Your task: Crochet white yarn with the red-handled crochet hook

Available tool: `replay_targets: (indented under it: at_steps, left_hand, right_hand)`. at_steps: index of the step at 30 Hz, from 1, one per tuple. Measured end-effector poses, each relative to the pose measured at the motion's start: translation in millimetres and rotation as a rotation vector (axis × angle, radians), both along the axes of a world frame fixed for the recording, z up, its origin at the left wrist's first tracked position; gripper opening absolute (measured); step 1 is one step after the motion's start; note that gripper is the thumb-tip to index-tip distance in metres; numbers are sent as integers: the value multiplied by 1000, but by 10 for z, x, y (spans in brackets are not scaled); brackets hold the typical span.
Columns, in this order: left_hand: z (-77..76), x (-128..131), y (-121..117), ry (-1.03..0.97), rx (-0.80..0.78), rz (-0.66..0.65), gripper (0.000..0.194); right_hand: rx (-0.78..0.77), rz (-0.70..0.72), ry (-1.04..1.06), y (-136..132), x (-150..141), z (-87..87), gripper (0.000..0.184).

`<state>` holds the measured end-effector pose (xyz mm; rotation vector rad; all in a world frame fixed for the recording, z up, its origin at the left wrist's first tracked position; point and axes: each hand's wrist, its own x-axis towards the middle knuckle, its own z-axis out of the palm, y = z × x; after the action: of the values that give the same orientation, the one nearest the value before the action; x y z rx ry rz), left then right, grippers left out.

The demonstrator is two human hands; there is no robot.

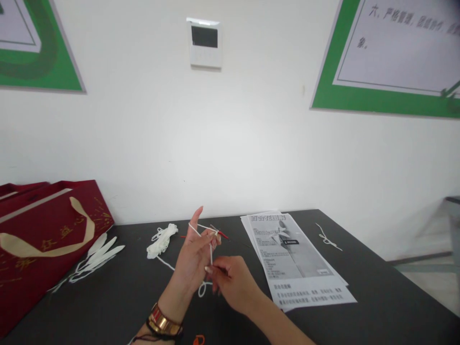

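Note:
White yarn [211,254] runs around a raised finger of my left hand [196,256] and across to its pinched fingertips. From there a strand drops to my right hand [233,282], whose thumb and fingers are closed on it. A loose loop of the yarn hangs below, between the hands. A thin red stick, possibly a crochet hook [223,235], shows on both sides of my left hand. Its middle is hidden, and I cannot tell whether it is held or lying on the table. A white yarn bundle [162,241] lies left of my left hand, its strand leading toward it.
Printed sheets [309,287] lie on the black table [373,306] at right, beside a small knotted white yarn piece [327,238]. At left are white crocheted petals [98,256] and a dark red gift bag [43,239]. An orange item [199,339] sits at the near edge.

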<state>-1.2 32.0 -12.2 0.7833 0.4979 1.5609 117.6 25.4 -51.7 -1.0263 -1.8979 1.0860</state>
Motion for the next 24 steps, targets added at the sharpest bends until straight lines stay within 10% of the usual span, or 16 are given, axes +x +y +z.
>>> replay_targets:
  at_steps: [11, 24]
  left_hand:
    - [-59, -125, 114, -65, -55, -21, 80]
    - [-87, -254, 182, -59, -39, -17, 82]
  right_hand:
    - [229, 204, -310, -123, 67, 121, 25]
    - [-89, 696, -404, -205, 23, -111, 7]
